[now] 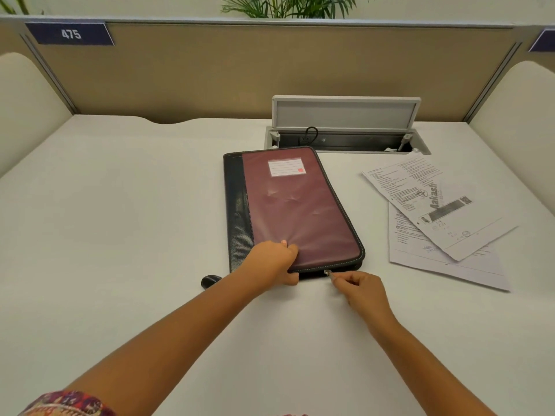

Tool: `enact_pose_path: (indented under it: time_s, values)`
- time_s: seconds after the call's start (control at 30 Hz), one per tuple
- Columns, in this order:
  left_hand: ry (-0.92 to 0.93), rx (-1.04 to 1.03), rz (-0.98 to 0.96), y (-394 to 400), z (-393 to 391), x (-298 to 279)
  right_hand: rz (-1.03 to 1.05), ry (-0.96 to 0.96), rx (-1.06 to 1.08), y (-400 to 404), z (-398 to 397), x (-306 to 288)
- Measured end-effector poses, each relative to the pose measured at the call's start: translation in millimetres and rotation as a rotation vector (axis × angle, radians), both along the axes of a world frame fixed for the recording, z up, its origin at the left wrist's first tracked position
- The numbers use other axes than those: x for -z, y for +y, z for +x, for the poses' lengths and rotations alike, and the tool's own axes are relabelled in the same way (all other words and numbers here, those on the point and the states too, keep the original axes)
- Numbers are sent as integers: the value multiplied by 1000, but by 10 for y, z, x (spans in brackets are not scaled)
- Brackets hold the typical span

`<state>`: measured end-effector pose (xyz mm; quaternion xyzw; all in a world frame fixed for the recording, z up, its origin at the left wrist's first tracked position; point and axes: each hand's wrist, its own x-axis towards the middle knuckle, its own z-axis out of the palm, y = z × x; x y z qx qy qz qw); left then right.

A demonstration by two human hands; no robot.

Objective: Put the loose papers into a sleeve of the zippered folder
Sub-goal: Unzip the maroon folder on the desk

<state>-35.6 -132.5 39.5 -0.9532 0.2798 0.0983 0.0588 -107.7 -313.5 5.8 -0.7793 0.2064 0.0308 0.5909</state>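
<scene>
View from above a white desk [126, 205] in an office cubicle, looking down at a person's two bare arms reaching forward. A zippered folder [288, 205] lies flat and closed in the middle of the desk, its cover maroon with a black strip along the left spine and a small white lined label [286, 167] near the far edge. The left hand [274, 259] clasps the folder's near edge, fingers curled over the cover and thumb underneath. The right hand [362, 291], just beside it, pinches the metal zipper pull [328, 273] at the near edge between thumb and fingertips. To the right of the folder, apart from it, the loose papers [435, 217] lie on the desk: printed sheets overlapping at different angles. Behind the folder, an open cable hatch [345, 127] is set into the desk, its grey lid tilted upright. A small black object [210, 280] rests on the desk left of the left wrist. A tan partition [210, 73] carries a blue tag reading 475 [70, 33]
</scene>
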Motion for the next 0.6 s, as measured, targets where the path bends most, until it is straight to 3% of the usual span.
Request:
enact_pose_path:
  time_s: [0.1, 0.33, 0.6]
  values:
    - [-31, 6, -25, 4, 4, 2, -74, -17, -122, 160, 3, 0]
    - [-28, 0, -72, 15, 8, 25, -464, -244, -328, 680, -177, 201]
    - [-13, 29, -80, 39, 71, 32, -590, -313, -387, 891, -218, 273]
